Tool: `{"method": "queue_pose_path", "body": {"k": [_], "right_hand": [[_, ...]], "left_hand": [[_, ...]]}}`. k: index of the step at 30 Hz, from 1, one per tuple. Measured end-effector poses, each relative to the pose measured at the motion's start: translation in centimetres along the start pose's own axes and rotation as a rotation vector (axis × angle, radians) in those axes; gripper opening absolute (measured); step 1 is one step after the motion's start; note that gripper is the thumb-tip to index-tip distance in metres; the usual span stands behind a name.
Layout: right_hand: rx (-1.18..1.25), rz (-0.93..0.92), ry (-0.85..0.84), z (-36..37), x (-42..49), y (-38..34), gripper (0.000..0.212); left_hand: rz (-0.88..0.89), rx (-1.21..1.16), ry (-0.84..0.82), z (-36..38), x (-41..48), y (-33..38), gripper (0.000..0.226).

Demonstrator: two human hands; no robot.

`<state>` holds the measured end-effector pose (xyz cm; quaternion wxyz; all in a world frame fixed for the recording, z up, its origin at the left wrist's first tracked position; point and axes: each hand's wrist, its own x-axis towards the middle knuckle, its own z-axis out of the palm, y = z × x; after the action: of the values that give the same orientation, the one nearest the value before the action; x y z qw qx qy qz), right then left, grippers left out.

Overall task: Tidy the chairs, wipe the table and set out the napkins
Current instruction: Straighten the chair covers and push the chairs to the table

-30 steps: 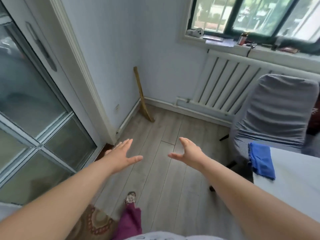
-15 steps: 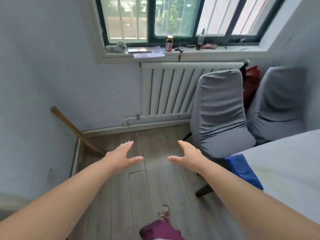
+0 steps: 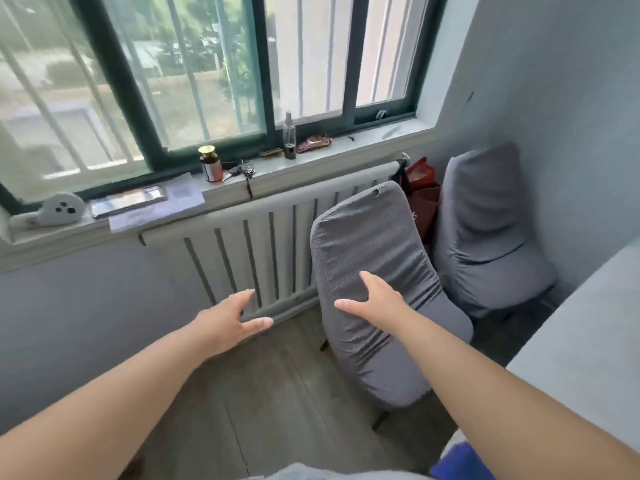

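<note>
- Where the frame ends at the lower right, we see only a corner of a blue cloth (image 3: 460, 460), blurred and cut off, so we cannot tell how it lies against the table (image 3: 588, 334), itself only partly in view along the right edge.
- We cannot make out any napkins.
- Our left hand (image 3: 230, 322) is spread wide and empty, hovering in front of the radiator (image 3: 249, 244), touching nothing we can see.
- Our right hand (image 3: 375, 299) is also open and holds nothing; it lies over the back of the nearer grey chair (image 3: 377, 244), though we cannot tell whether it touches the cover.
- A second grey chair (image 3: 485, 230) stands in the corner at the right, its legs mostly hidden; a red bag (image 3: 420, 188) shows between the two chair backs.
- On the windowsill (image 3: 311, 161) we see a capped jar (image 3: 211, 164), a spray bottle (image 3: 289, 136), papers (image 3: 156, 206) and a pale rounded object (image 3: 59, 209) we cannot identify.
- Grey wood floor (image 3: 270, 403) fills the lower middle.
</note>
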<state>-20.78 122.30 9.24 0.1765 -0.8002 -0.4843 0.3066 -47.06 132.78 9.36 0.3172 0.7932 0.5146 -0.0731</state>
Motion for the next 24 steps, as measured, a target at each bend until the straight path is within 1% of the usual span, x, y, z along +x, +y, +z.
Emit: {"method": "queue_pose_path", "body": {"k": [4,8,12,14,16,19,24], "right_hand": [[0.041,0.086,0.049,-4.3,4.9,2.3,0.095],[0.098,0.174,0.080,-6.1,9.1,4.5,0.099],[0.143,0.274,0.064,-6.0,13.3,6.0,0.106],[0.175,0.321,0.063,-5.9,15.9,6.2,0.108],[0.199,0.349,0.068,-5.7,18.9,5.9,0.106],[0.248,0.394,0.033,-5.3,22.6,5.0,0.106],[0.353,0.480,-0.018,-4.5,28.4,3.6,0.107]], "left_hand": [[0.088,0.020,-0.051,-1.8,7.5,5.0,0.087],[0.187,0.098,-0.117,-3.0,14.6,8.8,0.084],[0.264,0.085,-0.151,-4.8,21.9,11.9,0.081],[0.293,0.067,-0.206,-5.7,26.5,13.4,0.080],[0.316,0.065,-0.257,-6.7,31.8,14.9,0.079],[0.343,0.115,-0.311,-7.5,38.3,17.4,0.079],[0.416,0.227,-0.411,-8.0,46.3,21.5,0.072]]}}
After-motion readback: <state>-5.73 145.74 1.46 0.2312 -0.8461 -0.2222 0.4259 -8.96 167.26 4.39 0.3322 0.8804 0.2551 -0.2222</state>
